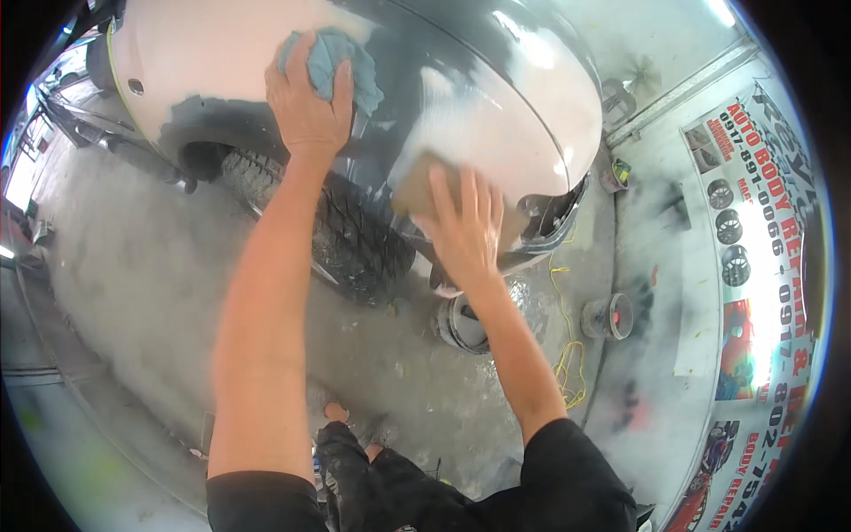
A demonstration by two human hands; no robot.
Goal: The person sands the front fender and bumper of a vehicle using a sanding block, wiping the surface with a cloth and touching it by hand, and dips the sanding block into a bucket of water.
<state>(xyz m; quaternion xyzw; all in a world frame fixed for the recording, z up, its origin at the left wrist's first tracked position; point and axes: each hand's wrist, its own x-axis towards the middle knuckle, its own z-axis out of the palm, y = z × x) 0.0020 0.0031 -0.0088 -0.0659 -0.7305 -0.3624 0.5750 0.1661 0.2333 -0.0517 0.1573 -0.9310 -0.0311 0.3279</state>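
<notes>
Blue-grey cloth (324, 64) is bunching in left hand (306, 113) on vehicle body (204, 49) in head view — thumb and fingers gripping it. Right hand (467, 217) is lying, fingers spread, over brown pad (411, 191) at lower edge of pale patch (501, 120); whether it is gripping pad's edges, cannot tell. Surface work apparently sitting partway: broad pale areas showing, dark ones — between patches, round wheel arch (202, 117) — seemingly remaining.
</notes>
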